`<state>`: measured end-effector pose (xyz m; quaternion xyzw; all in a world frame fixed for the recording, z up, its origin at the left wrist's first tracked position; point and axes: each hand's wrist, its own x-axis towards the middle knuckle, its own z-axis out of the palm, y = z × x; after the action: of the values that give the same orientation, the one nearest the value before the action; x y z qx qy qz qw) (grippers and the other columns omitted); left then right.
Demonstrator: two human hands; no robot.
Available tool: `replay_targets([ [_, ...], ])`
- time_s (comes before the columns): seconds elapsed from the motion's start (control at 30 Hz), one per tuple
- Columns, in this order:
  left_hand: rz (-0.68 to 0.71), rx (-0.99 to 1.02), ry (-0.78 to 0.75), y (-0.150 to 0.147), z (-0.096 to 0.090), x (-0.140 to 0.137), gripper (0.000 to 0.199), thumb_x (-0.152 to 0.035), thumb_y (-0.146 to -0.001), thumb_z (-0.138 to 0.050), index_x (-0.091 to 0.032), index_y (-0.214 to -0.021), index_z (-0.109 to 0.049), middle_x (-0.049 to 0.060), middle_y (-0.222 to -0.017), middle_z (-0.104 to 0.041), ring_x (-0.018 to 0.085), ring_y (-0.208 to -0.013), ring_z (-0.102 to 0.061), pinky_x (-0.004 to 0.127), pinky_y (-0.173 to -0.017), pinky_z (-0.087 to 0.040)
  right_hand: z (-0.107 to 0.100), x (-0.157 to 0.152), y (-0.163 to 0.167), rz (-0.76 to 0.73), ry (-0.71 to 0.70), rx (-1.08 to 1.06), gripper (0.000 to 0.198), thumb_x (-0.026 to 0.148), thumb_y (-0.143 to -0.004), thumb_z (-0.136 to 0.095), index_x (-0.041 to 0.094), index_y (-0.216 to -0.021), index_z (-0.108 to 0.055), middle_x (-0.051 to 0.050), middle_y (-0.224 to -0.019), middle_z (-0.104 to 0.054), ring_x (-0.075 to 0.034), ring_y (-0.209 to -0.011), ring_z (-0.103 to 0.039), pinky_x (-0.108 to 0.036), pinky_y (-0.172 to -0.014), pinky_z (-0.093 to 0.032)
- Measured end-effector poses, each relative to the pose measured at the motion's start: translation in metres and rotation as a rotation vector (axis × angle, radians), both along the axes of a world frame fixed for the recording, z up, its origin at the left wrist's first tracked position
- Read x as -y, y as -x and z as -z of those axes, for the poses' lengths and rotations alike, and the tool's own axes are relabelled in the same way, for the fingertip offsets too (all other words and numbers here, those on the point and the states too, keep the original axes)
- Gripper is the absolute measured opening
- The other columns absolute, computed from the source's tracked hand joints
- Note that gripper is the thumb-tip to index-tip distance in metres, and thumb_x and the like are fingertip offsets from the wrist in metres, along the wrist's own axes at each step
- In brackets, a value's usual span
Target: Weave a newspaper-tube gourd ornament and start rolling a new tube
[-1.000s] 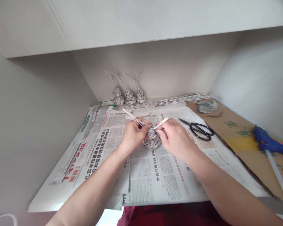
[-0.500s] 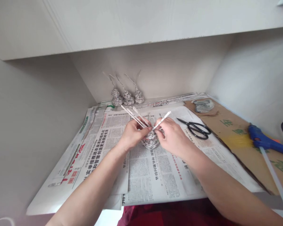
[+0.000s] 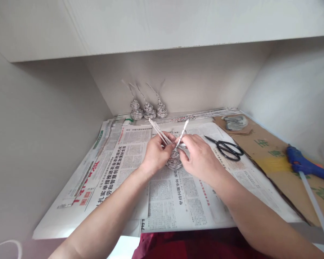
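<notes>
A small gourd shape woven from rolled newspaper rests on the newspaper sheets between my hands, its upper part mostly covered by fingers. My left hand is closed around the gourd's top and some paper sticks that slant up to the left. At the other side, my right hand pinches a paper strip near the neck. One more paper stick rises between the hands, leaning right. Fingertips of both hands nearly meet at the weave.
Three finished-looking paper gourds with thin stems stand at the back wall, beside a bundle of long paper sticks. Black scissors lie right of my hand. A cardboard sheet carries a grey cloth-like lump and a blue glue gun.
The sticks over my left hand are closer together. The right-hand stick stands steeper, and a strip now lies across under my right fingers. The view has shifted slightly.
</notes>
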<state>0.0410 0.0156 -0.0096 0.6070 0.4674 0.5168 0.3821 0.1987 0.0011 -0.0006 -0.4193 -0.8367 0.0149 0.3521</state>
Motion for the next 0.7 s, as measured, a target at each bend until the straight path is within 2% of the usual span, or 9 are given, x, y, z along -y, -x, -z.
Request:
replay_targets([
  [0.1, -0.017, -0.009, -0.032, -0.001, 0.001, -0.001, 0.013, -0.012, -0.073, -0.063, -0.015, -0.086, -0.062, 0.004, -0.084, -0.065, 0.012, -0.068, -0.056, 0.023, -0.063, -0.047, 0.001, 0.0, 0.0, -0.003, 0.022, -0.059, 0.017, 0.012, -0.087, -0.052, 0.021, -0.099, -0.06, -0.007, -0.095, -0.066, -0.022, -0.087, -0.06, -0.035, -0.079, -0.045],
  [0.17, -0.019, -0.004, -0.029, 0.0, 0.002, -0.001, 0.015, -0.013, -0.073, -0.064, -0.015, -0.087, -0.061, 0.004, -0.087, -0.065, 0.012, -0.069, -0.056, 0.022, -0.061, -0.048, 0.0, 0.001, 0.0, 0.013, -0.012, -0.06, 0.013, 0.015, -0.089, -0.052, 0.021, -0.094, -0.062, -0.006, -0.095, -0.068, -0.022, -0.09, -0.059, -0.036, -0.082, -0.043],
  [0.3, -0.034, 0.061, 0.029, 0.0, 0.004, -0.003, 0.016, -0.019, -0.074, -0.065, -0.016, -0.088, -0.059, 0.004, -0.086, -0.061, 0.012, -0.067, -0.053, 0.019, -0.052, -0.046, -0.002, 0.001, 0.0, 0.122, -0.227, -0.054, 0.007, 0.024, -0.087, -0.061, 0.023, -0.085, -0.068, -0.005, -0.103, -0.07, -0.029, -0.106, -0.053, -0.047, -0.092, -0.033],
  [0.37, -0.04, 0.083, 0.039, -0.001, 0.006, -0.004, 0.017, -0.02, -0.074, -0.065, -0.015, -0.09, -0.059, 0.003, -0.083, -0.059, 0.011, -0.066, -0.052, 0.019, -0.051, -0.046, -0.002, 0.001, 0.0, 0.16, -0.281, -0.044, 0.011, 0.03, -0.087, -0.064, 0.024, -0.079, -0.069, -0.005, -0.099, -0.07, -0.029, -0.103, -0.052, -0.048, -0.09, -0.032],
  [0.53, -0.035, 0.132, 0.07, -0.002, 0.007, -0.004, 0.02, -0.024, -0.073, -0.066, -0.015, -0.089, -0.059, 0.003, -0.084, -0.058, 0.013, -0.069, -0.053, 0.018, -0.048, -0.047, 0.003, -0.007, -0.002, 0.121, -0.13, 0.042, 0.015, 0.03, -0.088, -0.061, 0.021, -0.084, -0.073, -0.007, -0.088, -0.07, -0.027, -0.089, -0.053, -0.042, -0.08, -0.042],
  [0.7, -0.04, 0.124, 0.044, -0.004, 0.006, -0.002, 0.019, -0.021, -0.072, -0.065, -0.015, -0.089, -0.059, 0.003, -0.085, -0.058, 0.011, -0.067, -0.052, 0.017, -0.048, -0.047, 0.012, -0.014, 0.004, 0.072, -0.03, -0.179, 0.013, 0.023, -0.088, -0.059, 0.019, -0.088, -0.071, -0.008, -0.094, -0.07, -0.023, -0.09, -0.062, -0.036, -0.085, -0.049],
])
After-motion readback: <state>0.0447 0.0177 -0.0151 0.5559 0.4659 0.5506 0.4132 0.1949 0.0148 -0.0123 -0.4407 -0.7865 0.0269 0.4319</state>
